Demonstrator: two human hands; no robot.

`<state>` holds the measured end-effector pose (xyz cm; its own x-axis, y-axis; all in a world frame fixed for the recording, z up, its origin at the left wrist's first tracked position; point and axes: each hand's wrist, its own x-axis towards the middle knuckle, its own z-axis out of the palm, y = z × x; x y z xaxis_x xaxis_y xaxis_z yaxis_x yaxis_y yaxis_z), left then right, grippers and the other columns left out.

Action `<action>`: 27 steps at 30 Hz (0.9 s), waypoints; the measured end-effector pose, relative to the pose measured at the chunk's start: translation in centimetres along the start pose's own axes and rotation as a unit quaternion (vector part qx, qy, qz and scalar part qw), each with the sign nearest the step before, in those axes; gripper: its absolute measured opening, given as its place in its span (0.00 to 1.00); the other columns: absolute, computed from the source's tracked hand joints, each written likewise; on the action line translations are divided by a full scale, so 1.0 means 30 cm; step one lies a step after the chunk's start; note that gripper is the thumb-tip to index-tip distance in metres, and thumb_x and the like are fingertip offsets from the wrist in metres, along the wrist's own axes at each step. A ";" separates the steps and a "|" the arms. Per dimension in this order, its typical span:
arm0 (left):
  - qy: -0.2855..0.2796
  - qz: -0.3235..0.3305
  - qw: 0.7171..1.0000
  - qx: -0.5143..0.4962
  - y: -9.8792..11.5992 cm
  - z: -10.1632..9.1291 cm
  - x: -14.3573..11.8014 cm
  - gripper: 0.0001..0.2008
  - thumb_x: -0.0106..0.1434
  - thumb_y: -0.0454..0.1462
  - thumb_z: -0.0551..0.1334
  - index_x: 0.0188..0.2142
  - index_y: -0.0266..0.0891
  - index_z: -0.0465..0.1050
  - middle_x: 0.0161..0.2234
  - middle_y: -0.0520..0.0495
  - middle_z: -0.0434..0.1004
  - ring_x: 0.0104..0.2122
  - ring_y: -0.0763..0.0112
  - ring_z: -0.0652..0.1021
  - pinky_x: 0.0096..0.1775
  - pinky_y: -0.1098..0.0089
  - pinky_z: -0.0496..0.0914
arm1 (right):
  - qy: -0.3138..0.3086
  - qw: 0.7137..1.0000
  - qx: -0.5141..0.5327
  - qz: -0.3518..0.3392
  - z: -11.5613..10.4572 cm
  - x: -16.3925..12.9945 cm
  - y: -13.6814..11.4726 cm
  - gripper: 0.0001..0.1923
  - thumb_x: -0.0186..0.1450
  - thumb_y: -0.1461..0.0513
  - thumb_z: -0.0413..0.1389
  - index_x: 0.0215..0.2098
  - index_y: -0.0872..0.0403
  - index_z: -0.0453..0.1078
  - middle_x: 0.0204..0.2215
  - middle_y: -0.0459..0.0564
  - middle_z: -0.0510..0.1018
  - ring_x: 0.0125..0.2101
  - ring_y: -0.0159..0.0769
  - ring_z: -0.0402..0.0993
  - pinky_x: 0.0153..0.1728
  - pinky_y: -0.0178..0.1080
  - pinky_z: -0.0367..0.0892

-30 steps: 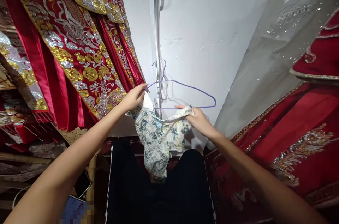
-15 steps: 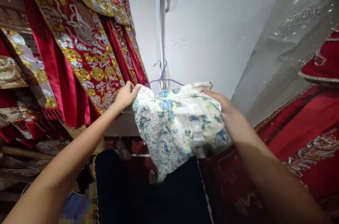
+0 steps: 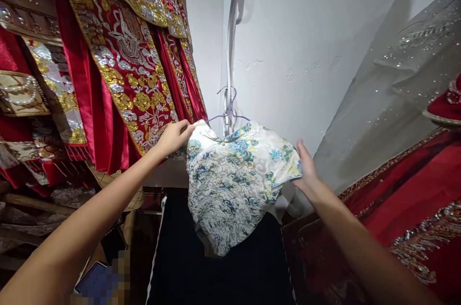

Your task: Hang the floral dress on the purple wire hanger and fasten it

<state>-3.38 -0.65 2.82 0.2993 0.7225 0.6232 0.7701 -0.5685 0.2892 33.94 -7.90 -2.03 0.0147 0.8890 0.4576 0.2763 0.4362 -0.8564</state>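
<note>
A small white garment printed with blue, green and yellow flowers (image 3: 236,175) is draped over a thin purple wire hanger (image 3: 230,110) hooked by the white wall (image 3: 306,31). Its left shoulder is pinched by the left hand (image 3: 176,136), apparently to steady it; the right hand (image 3: 305,166) is spread against the right sleeve edge. Red and gold embroidered robes (image 3: 122,65) crowd the left, red beaded fabric (image 3: 414,189) the right; open room is left only below.
</note>
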 end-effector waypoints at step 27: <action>-0.378 0.008 0.862 -0.336 0.403 -0.107 -0.120 0.35 0.70 0.57 0.48 0.13 0.41 0.64 0.24 0.43 0.80 0.23 0.70 0.73 0.36 0.66 0.71 | -0.101 0.911 -0.313 -0.250 0.184 -0.111 -0.005 0.50 0.59 0.58 0.64 0.73 0.46 0.45 0.71 0.59 0.50 0.70 0.61 0.44 0.66 0.67 0.46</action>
<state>3.04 -11.39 6.42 0.7849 0.6174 0.0524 0.3375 -0.4970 0.7994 28.53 -10.16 -4.75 -0.4233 0.6357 0.6455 0.6941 0.6855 -0.2198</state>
